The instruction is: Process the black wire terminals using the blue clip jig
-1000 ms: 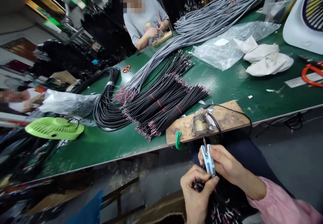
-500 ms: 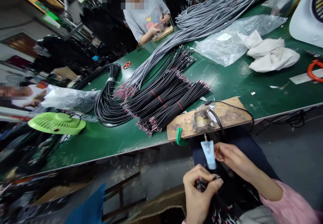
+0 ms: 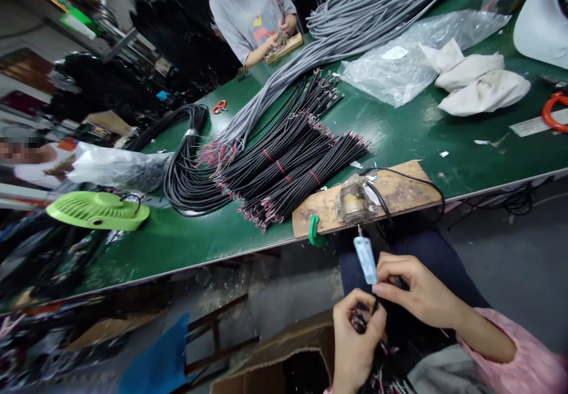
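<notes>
Holding a bunch of black wires (image 3: 382,376), I have my left grip (image 3: 358,335) curled around them on my side of the green counter (image 3: 399,131). My right grip (image 3: 415,290) is narrow, thumb and fingertips close together just beside the lower end of a blue clip (image 3: 365,260); I cannot tell whether they pinch anything. The clip sits on the rod (image 3: 360,230) of a motor (image 3: 355,203) on a wooden board (image 3: 410,188).

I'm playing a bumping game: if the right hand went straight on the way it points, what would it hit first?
Likely the clip, just ahead of the right hand; depth is unclear, so it might slip past.
</notes>
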The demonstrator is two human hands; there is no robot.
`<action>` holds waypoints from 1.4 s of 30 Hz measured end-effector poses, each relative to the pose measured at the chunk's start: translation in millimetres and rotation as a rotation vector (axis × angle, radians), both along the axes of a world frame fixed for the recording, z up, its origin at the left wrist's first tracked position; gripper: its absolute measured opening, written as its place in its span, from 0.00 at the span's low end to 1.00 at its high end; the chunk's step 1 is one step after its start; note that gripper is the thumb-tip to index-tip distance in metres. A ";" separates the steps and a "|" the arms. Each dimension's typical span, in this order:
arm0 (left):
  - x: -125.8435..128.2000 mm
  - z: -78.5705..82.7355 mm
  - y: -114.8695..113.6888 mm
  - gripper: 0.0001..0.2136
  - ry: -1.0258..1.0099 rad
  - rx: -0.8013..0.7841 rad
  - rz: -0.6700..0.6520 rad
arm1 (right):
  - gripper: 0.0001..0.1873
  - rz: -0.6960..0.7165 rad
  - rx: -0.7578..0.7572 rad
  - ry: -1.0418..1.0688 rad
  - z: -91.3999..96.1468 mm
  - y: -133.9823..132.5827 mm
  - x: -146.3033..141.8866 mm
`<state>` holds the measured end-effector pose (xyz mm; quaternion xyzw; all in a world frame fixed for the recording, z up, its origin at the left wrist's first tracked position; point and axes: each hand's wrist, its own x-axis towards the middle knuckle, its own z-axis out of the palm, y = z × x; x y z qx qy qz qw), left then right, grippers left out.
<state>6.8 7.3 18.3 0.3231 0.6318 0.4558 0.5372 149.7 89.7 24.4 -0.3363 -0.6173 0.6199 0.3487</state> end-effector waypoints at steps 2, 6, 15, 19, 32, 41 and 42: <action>-2.9 -1.1 -0.4 0.16 -0.065 0.027 -0.016 | 0.16 -0.031 -0.017 0.019 -3.3 -3.1 1.3; -2.7 1.5 -0.9 0.14 -0.095 0.138 0.057 | 0.19 -0.090 -0.038 0.045 -6.2 -12.4 0.6; -3.4 -3.1 -3.8 0.13 -0.221 0.136 0.007 | 0.11 -0.166 -0.026 0.123 -14.8 -18.8 5.1; -1.1 -5.1 -5.1 0.14 -0.286 0.093 0.018 | 0.06 -0.138 0.067 0.154 -16.0 -19.7 5.3; -6.9 2.9 1.5 0.12 -0.009 0.017 -0.022 | 0.08 -0.073 0.067 0.022 -5.8 -19.4 6.0; -12.5 12.5 0.3 0.14 -0.063 0.046 -0.114 | 0.10 0.177 -0.345 0.148 -23.8 -6.4 3.8; -11.5 10.2 -0.9 0.14 -0.116 0.039 -0.078 | 0.10 0.144 -0.329 0.152 -23.6 -7.5 4.1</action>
